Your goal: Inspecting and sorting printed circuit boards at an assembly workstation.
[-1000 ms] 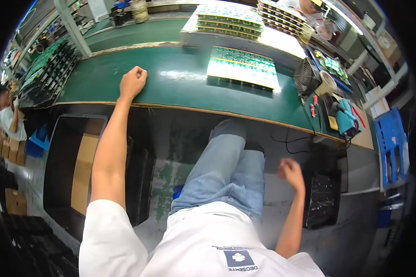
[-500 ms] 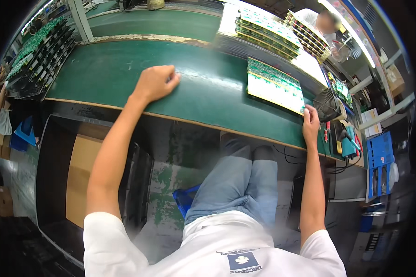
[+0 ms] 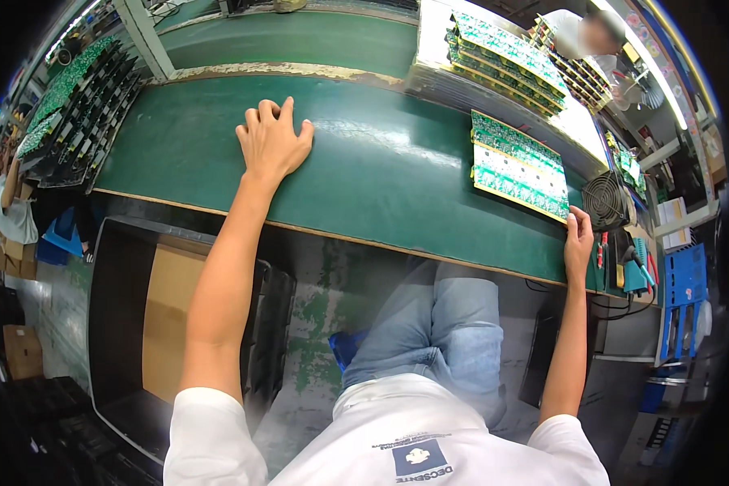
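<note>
1. At the far left, I had a leaning stack of circuit boards [image 3: 77,109] on that end of the worktop [image 3: 381,194].
2. Below the front edge, a black bin [image 3: 112,324] stood with a brown cardboard panel [image 3: 166,312] inside.
3. My left hand [image 3: 274,147] was over the worktop, its fingers [image 3: 288,115] spread wide and slightly bent, with nothing in their hold.
4. To its right, I had a broad stretch of green surface as open room, running up to the single board.
5. Farther back, more boards [image 3: 506,61] were piled on a raised, light-topped platform [image 3: 437,36].
6. The single green circuit board [image 3: 520,166] lay flat in front of that platform, at a slant, with a strip of worktop between its near edge and the front edge.
7. My right hand [image 3: 577,247] was at its near right corner, fingers close together; I couldn't tell whether they pinched it or only touched.
8. Beyond, a fan [image 3: 606,200] and red-handled tools [image 3: 602,249] crowded my right side, leaving little room there.
</note>
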Demonstrator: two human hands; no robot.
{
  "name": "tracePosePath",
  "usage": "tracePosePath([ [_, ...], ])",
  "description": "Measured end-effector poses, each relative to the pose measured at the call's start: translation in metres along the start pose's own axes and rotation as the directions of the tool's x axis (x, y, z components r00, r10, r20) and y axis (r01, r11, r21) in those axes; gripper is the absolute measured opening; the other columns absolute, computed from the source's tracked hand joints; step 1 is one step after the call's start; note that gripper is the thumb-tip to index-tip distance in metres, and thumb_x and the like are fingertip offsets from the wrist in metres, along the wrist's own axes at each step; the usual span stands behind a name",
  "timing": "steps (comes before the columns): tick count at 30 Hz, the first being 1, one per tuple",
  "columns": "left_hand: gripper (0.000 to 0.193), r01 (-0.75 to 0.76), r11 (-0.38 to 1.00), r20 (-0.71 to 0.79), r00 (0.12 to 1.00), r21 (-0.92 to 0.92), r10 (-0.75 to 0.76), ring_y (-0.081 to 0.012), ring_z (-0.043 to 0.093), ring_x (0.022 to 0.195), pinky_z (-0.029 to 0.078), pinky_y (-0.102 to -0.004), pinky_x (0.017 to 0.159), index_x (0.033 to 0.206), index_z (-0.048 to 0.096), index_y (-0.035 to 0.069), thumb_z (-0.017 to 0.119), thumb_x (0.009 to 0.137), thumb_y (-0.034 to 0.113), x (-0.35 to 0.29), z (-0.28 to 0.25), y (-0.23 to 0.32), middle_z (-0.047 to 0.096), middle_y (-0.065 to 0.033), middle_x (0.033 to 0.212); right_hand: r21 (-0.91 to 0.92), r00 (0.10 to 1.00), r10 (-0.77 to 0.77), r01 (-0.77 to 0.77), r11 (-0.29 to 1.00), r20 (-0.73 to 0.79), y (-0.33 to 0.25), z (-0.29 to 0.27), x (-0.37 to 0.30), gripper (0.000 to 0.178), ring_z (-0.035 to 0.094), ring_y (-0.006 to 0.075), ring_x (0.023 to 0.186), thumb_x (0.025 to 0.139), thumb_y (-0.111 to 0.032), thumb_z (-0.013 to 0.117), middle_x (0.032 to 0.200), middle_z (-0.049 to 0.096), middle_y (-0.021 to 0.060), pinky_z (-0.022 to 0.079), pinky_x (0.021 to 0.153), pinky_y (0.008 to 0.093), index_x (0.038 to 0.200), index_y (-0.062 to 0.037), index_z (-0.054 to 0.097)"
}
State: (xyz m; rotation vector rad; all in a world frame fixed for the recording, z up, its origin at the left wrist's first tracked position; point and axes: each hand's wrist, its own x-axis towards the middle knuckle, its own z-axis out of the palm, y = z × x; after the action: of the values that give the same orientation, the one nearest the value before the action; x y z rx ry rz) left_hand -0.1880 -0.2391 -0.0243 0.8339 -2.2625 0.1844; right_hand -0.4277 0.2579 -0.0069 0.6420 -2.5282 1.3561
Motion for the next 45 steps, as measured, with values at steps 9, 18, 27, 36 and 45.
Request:
tracePosePath([
  [9,0.035,-0.076,0.987,0.110,0.990,-0.144,0.092,-0.0260,0.052,0.088,0.043,-0.0380,0.077,0.108,0.071,0.010,0.057,0.087,0.033,0.002,-0.013,0.005,0.058,-0.0056,0.100,0.050,0.998,-0.054,0.056,0.997,-0.040,-0.001,-0.003,-0.003,0.024,0.054,0.0123,0.082,0.095,-0.013,0.054,0.096,0.062,0.0056,0.044,0.077,0.0235,0.114,0.0001,0.060],
  [18,0.022,-0.131,0.966,-0.015,0.991,-0.224,0.131,-0.0250,0.058,0.075,0.048,-0.0364,0.066,0.095,0.072,0.009,0.063,0.085,0.027,0.005,-0.008,0.003,0.061,-0.0039,0.088,0.111,0.999,-0.025,0.029,0.993,-0.038,-0.005,-0.005,-0.008,0.022,0.054,0.0125,0.080,0.094,-0.009,0.054,0.093,0.061,0.0063,0.045,0.074,0.0244,0.113,-0.0012,0.060],
  [27,0.021,0.328,0.725,0.158,0.943,-0.606,-0.295,-0.0092,0.044,0.056,0.036,-0.0224,0.054,0.087,0.062,0.003,0.060,0.095,0.023,-0.049,-0.080,0.044,0.051,0.0004,0.062,0.112,0.982,-0.153,0.166,0.980,-0.109,-0.002,-0.018,0.024,0.020,0.055,0.0126,0.085,0.094,-0.011,0.054,0.094,0.061,0.0062,0.045,0.080,0.0238,0.109,0.0003,0.060],
  [36,0.020,0.341,0.933,0.788,0.603,-0.115,-0.123,-0.0144,0.052,0.057,0.043,-0.0246,0.057,0.090,0.066,-0.005,0.061,0.091,0.014,-0.189,-0.190,0.102,0.062,-0.0078,0.070,0.355,0.957,-0.268,0.290,0.889,-0.112,0.001,0.000,0.160,0.024,0.051,0.0119,0.056,0.094,-0.020,0.055,0.067,0.061,0.0041,0.043,0.056,0.0249,0.088,0.0000,0.065],
  [45,0.019,0.109,0.795,0.358,0.923,-0.596,0.142,-0.0230,0.063,0.086,0.049,-0.0302,0.081,0.100,0.065,-0.002,0.066,0.082,0.003,-0.075,-0.151,0.195,0.068,-0.0105,0.099,-0.145,0.981,-0.181,0.169,0.975,-0.075,0.030,0.011,0.153,0.038,0.046,0.0147,0.050,0.093,-0.028,0.056,0.056,0.055,0.0052,0.039,0.051,0.0299,0.070,0.0024,0.058],
])
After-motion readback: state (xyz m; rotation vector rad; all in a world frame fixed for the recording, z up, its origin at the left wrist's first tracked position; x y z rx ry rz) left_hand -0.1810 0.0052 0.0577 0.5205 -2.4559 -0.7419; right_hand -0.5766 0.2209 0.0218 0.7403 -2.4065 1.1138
